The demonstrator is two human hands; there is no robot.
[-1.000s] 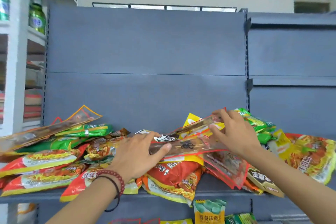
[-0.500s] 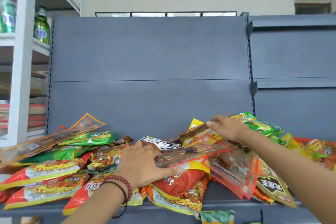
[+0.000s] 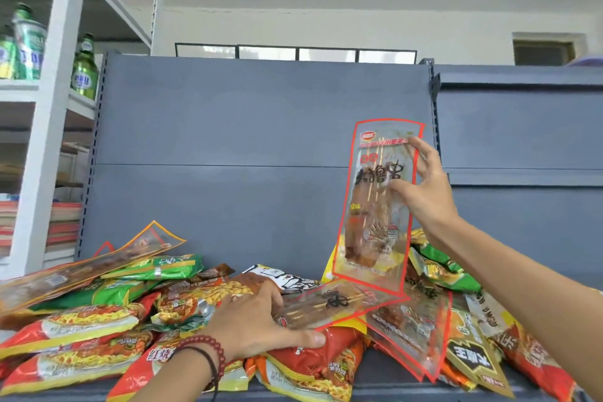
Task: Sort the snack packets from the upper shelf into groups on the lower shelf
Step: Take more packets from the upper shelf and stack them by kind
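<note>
So: upper shelf (image 3: 385, 375), mixed pile (image 3: 98, 320), matching pair being picked out.
R hand (image 3: 424, 192) pinches one clear pack (image 3: 375, 206) by its edge, upright above the pile, prob. to check type; L hand (image 3: 251, 320) grips its twin (image 3: 332, 303) flat past the fingertips, likely to pair them.

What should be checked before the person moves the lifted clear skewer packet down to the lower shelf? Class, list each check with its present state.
1. Right hand grip on lifted packet: pinched at its right edge, ok.
2. Lifted packet free of the pile: its lower end overlaps other packets in view, cannot tell.
3. Left hand holds flat clear packet: ok.
4. Lower shelf spot visible: out of frame, not ok.
5. Packets safe at upper shelf edge: several overhang, not ok.
</note>
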